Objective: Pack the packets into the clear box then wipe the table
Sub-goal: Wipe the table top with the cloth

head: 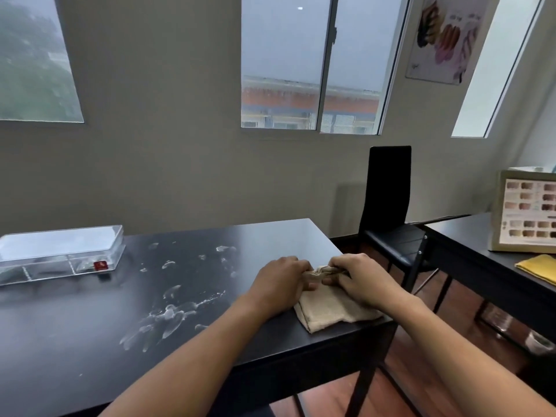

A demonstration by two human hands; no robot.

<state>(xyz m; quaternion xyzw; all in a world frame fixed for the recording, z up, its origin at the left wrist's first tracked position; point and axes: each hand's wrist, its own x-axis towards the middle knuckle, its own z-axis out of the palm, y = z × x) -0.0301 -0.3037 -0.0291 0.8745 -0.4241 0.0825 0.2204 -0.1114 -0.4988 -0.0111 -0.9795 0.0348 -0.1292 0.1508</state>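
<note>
Both hands, left (pixel 278 285) and right (pixel 365 281), grip the beige cloth (pixel 328 308); clear box (pixel 60 254) holds packets (pixel 100 265).

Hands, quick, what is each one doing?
Left hand: closed, gripping the beige cloth on the black table.
Right hand: closed, gripping the same cloth.

two bare forearms are seen entering from the lower edge, uncovered right down to the frame's border, with no sleeve cuff in view. the left hand (pixel 278 281) and the right hand (pixel 365 278) are ungloved. the fingers are partly hidden, so the nails cannot be made out clearly.
</note>
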